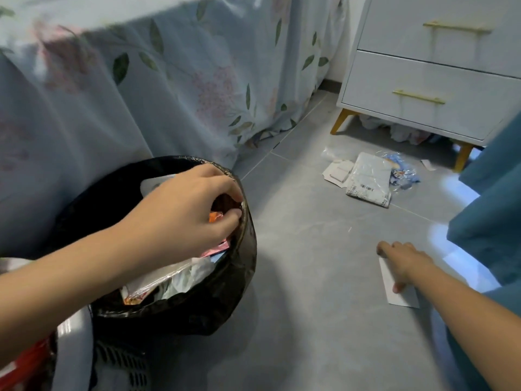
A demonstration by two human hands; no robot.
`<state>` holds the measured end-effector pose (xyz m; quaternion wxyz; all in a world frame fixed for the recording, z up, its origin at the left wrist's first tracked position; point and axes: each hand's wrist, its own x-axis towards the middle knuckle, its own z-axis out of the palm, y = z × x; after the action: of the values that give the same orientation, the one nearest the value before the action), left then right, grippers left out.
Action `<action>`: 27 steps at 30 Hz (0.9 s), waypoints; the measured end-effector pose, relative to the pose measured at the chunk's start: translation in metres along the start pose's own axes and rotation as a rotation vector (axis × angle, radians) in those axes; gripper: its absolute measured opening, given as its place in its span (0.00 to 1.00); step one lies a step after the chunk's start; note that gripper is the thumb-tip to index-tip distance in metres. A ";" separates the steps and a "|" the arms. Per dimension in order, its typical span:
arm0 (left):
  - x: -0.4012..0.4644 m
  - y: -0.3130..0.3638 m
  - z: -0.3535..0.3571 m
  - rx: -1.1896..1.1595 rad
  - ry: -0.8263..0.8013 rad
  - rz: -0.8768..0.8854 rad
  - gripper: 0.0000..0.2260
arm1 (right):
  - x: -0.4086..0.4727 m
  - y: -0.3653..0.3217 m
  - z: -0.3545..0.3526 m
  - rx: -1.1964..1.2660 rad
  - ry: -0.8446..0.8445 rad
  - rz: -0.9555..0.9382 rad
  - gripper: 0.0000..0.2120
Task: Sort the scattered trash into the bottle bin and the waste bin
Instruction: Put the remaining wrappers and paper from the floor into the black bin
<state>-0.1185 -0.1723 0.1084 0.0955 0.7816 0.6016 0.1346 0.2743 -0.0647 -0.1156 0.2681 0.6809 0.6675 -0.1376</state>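
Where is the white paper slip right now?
In the head view, the white paper slip lies flat on the grey floor at lower right, under the right hand, right of the black-lined waste bin.

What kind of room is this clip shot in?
Most likely a bedroom: a floral bedsheet hangs to the grey tiled floor, and a white bedside drawer unit with gold handles stands beside it.

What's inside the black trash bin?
The black trash bin holds crumpled white plastic and orange wrappers. The left hand covers part; anything deeper is hidden.
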 end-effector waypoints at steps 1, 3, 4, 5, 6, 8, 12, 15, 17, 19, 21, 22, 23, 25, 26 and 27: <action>0.001 0.003 0.003 -0.005 -0.004 0.008 0.16 | 0.001 -0.001 0.001 0.015 -0.014 -0.015 0.39; 0.001 0.003 0.009 -0.008 -0.002 0.003 0.15 | 0.006 -0.003 0.003 0.122 -0.061 -0.041 0.33; 0.001 0.001 0.012 -0.015 0.001 -0.001 0.14 | 0.009 -0.003 0.006 0.184 -0.072 -0.072 0.28; 0.001 0.000 0.015 -0.027 0.002 -0.009 0.14 | 0.011 -0.004 0.007 0.244 -0.081 -0.116 0.23; 0.001 -0.003 0.017 -0.044 -0.001 -0.019 0.13 | 0.013 -0.004 0.007 0.312 -0.087 -0.164 0.17; 0.001 -0.006 0.020 -0.074 -0.007 -0.034 0.13 | 0.012 -0.008 0.001 0.538 -0.104 -0.231 0.11; -0.001 -0.008 0.024 -0.095 -0.006 -0.049 0.07 | 0.008 -0.016 -0.019 0.857 -0.177 -0.212 0.12; -0.003 -0.008 0.025 -0.095 0.003 -0.052 0.07 | 0.001 -0.029 -0.026 0.471 -0.277 -0.252 0.44; -0.007 -0.008 0.024 -0.091 0.005 -0.061 0.09 | -0.002 -0.037 -0.010 0.117 -0.284 -0.300 0.55; -0.010 -0.008 0.023 -0.061 0.024 -0.052 0.12 | -0.008 -0.041 0.008 0.040 -0.195 -0.375 0.45; -0.011 -0.007 0.020 -0.046 0.041 -0.043 0.14 | -0.010 -0.037 0.019 0.066 -0.105 -0.437 0.35; -0.012 -0.007 0.019 -0.048 0.042 -0.043 0.14 | -0.011 -0.033 0.021 0.076 -0.093 -0.451 0.32; -0.012 -0.008 0.018 -0.052 0.042 -0.041 0.13 | -0.012 -0.030 0.022 0.080 -0.088 -0.461 0.30; -0.012 -0.010 0.017 -0.052 0.036 -0.042 0.13 | -0.012 -0.028 0.022 0.064 -0.076 -0.475 0.28; -0.012 -0.011 0.016 -0.050 0.031 -0.046 0.13 | -0.013 -0.029 0.022 0.064 -0.067 -0.477 0.28; -0.012 -0.011 0.016 -0.052 0.028 -0.048 0.13 | -0.013 -0.030 0.022 0.081 -0.049 -0.473 0.28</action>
<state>-0.1266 -0.1809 0.0883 0.1104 0.7622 0.6179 0.1587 0.2481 -0.0888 -0.1315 0.2173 0.5123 0.7955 -0.2397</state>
